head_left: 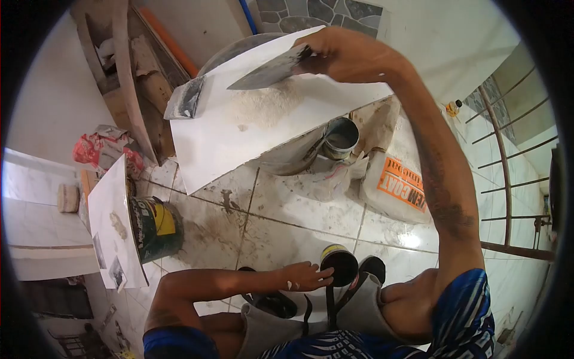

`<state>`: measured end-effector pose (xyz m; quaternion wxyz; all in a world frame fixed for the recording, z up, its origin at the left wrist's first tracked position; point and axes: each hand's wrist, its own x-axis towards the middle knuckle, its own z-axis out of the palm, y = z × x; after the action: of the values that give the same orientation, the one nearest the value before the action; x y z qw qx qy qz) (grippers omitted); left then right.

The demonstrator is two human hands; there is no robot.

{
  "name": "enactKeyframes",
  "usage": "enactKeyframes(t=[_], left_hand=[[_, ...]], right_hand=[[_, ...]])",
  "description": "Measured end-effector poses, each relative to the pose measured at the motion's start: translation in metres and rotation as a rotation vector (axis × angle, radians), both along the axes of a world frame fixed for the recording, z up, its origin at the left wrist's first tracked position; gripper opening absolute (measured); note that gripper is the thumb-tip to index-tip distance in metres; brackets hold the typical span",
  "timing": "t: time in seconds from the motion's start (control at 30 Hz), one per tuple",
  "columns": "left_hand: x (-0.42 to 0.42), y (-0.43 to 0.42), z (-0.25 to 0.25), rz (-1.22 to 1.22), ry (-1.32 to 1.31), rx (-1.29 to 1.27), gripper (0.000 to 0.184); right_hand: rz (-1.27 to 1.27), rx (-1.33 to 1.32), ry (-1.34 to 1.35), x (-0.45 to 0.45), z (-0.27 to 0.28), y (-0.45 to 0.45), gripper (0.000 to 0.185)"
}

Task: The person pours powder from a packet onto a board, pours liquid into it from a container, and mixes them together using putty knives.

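My right hand (335,54) is closed on a wide putty knife (269,70), its grey blade tilted over a heap of pale powder (269,105). The heap lies on a white board (209,149). Down by my knees, my left hand (308,276) pinches the rim of a small can (339,267) with a dark inside. A second flat blade (186,99), smeared with grey, rests at the board's left corner.
Under the board's edge stands an open can (341,137), with a printed sack (394,185) to its right. A dark bucket (156,230) and another white board (116,230) are at left. Wooden planks (131,78) lean behind; metal bars (505,155) line the right.
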<state>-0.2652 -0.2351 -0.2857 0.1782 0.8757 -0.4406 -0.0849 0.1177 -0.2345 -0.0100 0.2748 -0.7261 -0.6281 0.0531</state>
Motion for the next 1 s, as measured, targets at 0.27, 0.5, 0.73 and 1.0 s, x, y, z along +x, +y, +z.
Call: enactKeyframes(t=[0.27,0.5,0.73,1.0], left_hand=[[-0.001,-0.005,-0.027,-0.036,-0.045,-0.021,0.032],[-0.001,-0.007,-0.035,-0.02,-0.091,-0.074,0.028],[0.0,-0.01,-0.045,-0.021,-0.1,-0.117,0.021],[-0.005,0.003,-0.036,-0.002,-0.072,-0.067,0.018]], right_hand=[[0.045,0.168,0.096,-0.016,0.002,0.004,0.02],[-0.216,0.136,0.112,-0.046,0.007,0.021,0.041],[-0.389,0.159,0.203,-0.054,0.012,0.039,0.046],[-0.364,0.176,-0.019,-0.045,-0.002,0.043,0.04]])
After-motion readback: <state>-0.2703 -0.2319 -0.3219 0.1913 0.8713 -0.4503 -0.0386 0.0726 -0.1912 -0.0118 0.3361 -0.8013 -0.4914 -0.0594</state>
